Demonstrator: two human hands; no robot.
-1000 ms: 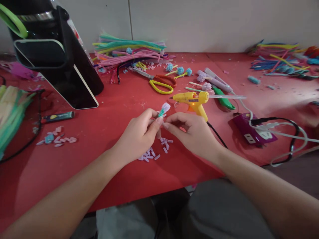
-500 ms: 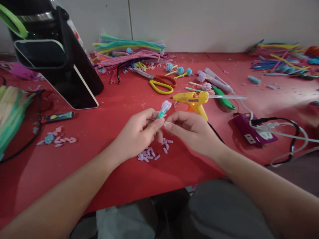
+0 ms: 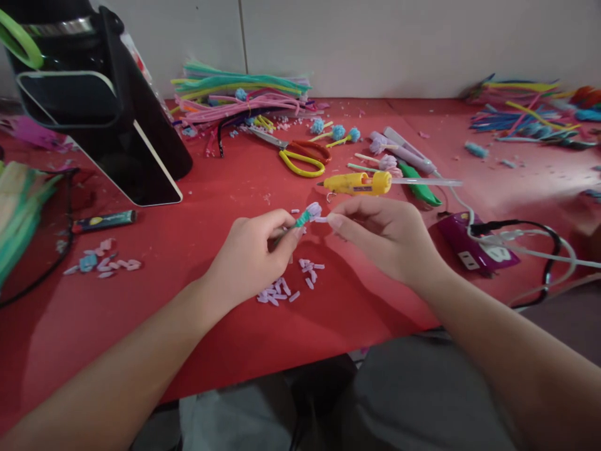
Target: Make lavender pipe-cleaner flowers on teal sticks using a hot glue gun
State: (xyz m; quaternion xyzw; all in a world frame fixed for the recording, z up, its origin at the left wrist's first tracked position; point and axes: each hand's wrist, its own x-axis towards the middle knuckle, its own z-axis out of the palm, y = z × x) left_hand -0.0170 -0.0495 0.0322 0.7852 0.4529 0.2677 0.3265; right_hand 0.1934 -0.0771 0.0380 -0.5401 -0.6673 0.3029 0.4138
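Note:
My left hand (image 3: 253, 254) pinches the green stem of a small pipe-cleaner flower (image 3: 308, 213) with a lilac head, held just above the red table (image 3: 197, 326). My right hand (image 3: 385, 235) pinches a short lilac pipe-cleaner piece (image 3: 322, 219) and holds it against the flower head. Several loose lilac pieces (image 3: 286, 285) lie on the table right under both hands. A yellow glue gun (image 3: 359, 183) rests just beyond my right hand.
Yellow-and-red scissors (image 3: 303, 156), finished flowers (image 3: 335, 133) and a pile of coloured pipe cleaners (image 3: 239, 94) lie farther back. A purple power strip (image 3: 469, 244) with cables sits right. A black stand (image 3: 103, 106) stands back left, small cut pieces (image 3: 101, 263) and a lighter (image 3: 106, 219) near it.
My right hand rose and moved up to the flower head with a lilac piece. My left hand tilted the flower toward the right.

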